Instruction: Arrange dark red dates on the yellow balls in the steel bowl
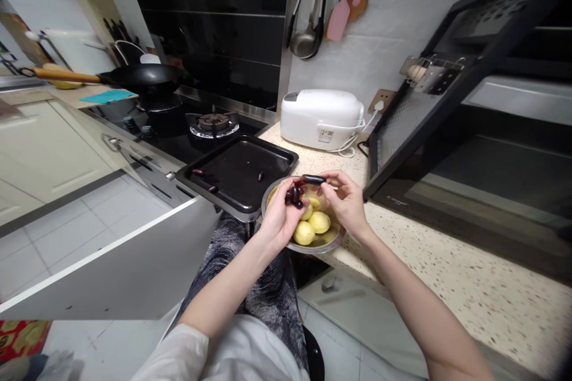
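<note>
Over a metal bowl (331, 244), my left hand (281, 211) is cupped around several small, dark purple, elongated grapes (295, 194). My right hand (346, 197) pinches one longer dark grape (313, 179) by its end, and the tips of my left fingers come close to its other end. Inside the bowl lie several yellow fruits (319, 222) that look like lemons. Left of the bowl is a black baking tray (236, 169), its corner close to the bowl's rim. A few dark grapes (261, 176) lie scattered on it.
Behind the tray is a gas burner (213, 123), with a black wok (143, 78) farther left. A white rice cooker (322, 118) stands against the wall. To the right is a large dark oven-like appliance (482, 160). An open drawer (134, 262) juts out at my left.
</note>
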`<state>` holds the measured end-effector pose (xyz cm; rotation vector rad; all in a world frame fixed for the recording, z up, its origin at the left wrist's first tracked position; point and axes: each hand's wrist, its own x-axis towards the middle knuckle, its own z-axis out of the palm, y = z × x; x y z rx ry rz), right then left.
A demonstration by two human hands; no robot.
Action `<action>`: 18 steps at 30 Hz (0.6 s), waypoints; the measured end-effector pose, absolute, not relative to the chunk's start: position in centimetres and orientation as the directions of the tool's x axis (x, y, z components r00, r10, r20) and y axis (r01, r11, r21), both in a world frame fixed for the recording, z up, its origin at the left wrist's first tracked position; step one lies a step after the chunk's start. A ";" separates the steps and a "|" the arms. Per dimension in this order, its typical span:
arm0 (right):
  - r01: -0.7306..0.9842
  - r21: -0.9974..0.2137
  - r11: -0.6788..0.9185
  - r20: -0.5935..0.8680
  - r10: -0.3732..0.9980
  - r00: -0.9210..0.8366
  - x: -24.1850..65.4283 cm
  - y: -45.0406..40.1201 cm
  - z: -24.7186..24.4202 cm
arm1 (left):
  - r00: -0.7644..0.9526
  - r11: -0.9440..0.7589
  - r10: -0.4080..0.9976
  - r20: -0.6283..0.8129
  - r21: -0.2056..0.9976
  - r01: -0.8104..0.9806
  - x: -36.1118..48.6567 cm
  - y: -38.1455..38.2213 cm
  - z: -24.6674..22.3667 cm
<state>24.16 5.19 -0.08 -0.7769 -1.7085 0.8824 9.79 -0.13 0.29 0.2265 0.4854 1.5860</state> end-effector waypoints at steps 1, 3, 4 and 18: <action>0.077 -0.850 0.520 0.491 0.837 -0.241 24.2 5.4 -0.1 | -0.078 -0.007 0.987 -0.144 0.439 -0.899 9.7 -0.2 0.3; 0.073 -0.858 0.509 0.491 0.852 -0.181 24.4 5.9 -0.1 | -0.087 -0.021 0.988 -0.125 0.451 -0.892 9.4 -0.4 0.4; 0.087 -0.859 0.504 0.487 0.858 -0.166 24.5 6.1 -0.1 | -0.106 -0.043 0.989 -0.108 0.469 -0.882 9.2 -0.5 0.4; 0.609 -0.461 0.646 0.561 0.744 -0.364 25.0 6.4 -0.3 | -0.265 -0.220 0.963 0.049 0.709 -0.670 6.9 -4.1 0.1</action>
